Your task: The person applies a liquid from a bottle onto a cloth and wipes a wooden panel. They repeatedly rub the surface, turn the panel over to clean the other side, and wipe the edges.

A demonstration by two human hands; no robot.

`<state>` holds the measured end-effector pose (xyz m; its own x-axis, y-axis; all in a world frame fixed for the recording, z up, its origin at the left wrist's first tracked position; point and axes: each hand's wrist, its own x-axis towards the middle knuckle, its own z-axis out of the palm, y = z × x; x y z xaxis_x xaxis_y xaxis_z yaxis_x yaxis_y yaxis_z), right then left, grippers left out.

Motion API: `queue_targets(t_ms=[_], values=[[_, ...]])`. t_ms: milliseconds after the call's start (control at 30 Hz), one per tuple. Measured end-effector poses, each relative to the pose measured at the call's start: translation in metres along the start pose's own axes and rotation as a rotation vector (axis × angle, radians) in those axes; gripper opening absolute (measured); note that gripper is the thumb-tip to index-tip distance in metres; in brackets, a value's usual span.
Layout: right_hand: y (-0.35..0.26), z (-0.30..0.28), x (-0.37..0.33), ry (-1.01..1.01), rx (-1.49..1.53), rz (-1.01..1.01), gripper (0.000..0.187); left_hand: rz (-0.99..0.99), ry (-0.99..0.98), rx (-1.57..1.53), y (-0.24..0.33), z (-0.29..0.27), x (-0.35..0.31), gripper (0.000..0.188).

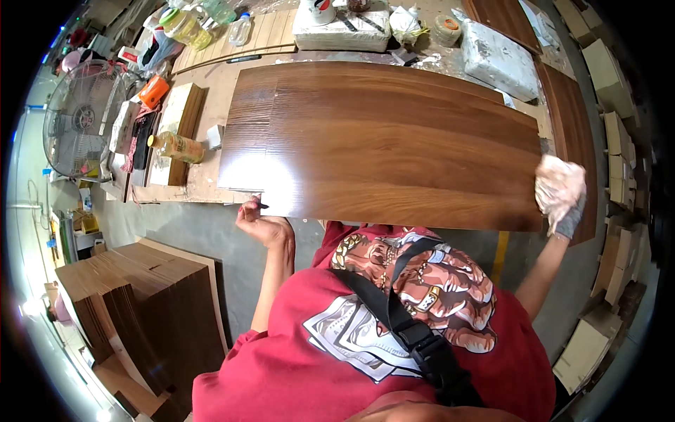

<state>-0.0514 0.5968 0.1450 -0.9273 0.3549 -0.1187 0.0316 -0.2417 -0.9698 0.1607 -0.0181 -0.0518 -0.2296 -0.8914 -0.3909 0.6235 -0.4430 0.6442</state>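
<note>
A wide wood-grain board (pixel 401 148), brown and glossy, lies across the workbench, its near edge reaching toward my body. My left hand (pixel 266 226), bare, is closed just below the board's near left corner. Out of its fingers pokes the dark tip of a slim black thing, like a marker; the rest is hidden in the grip. Beside the board's right edge is my right hand (pixel 560 186), in a pale, stained glove with a grey cuff. It is blurred and bunched, so I cannot see how its fingers are set or whether they hold anything.
Left of the board lie a bottle with yellow label (pixel 177 147), wooden strips (pixel 184 116) and an orange tool (pixel 153 91), with a fan (pixel 83 118) beyond. White wrapped blocks (pixel 499 60) sit behind. Stacked cardboard (pixel 151 302) stands at lower left; boxes (pixel 594 337) line the right.
</note>
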Motion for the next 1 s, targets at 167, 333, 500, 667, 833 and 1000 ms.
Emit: queue_targets(t_ms=[167, 333, 500, 667, 833, 1000], values=[[0.082, 0.161, -0.057, -0.824, -0.458, 0.204, 0.049, 0.019, -0.075, 0.119, 0.017, 0.003, 0.005, 0.026], [0.18, 0.289, -0.191, -1.571, -0.57, -0.475, 0.035, 0.115, -0.068, 0.138, 0.045, 0.012, 0.003, 0.026], [0.214, 0.325, -0.228, -1.489, -0.966, -0.793, 0.037, 0.109, -0.057, 0.09, 0.064, 0.013, -0.002, 0.023], [0.225, 0.359, -0.144, -1.165, -1.363, -1.128, 0.051, 0.153, -0.044, 0.061, 0.082, 0.003, -0.016, 0.024], [0.224, 0.334, -0.017, -0.726, -1.512, -0.756, 0.056, 0.297, -0.235, 0.07, 0.082, 0.016, 0.002, 0.023], [0.236, 0.355, -0.114, -0.995, -1.112, -0.652, 0.056, 0.373, -0.575, 0.165, 0.051, 0.046, 0.013, 0.025]])
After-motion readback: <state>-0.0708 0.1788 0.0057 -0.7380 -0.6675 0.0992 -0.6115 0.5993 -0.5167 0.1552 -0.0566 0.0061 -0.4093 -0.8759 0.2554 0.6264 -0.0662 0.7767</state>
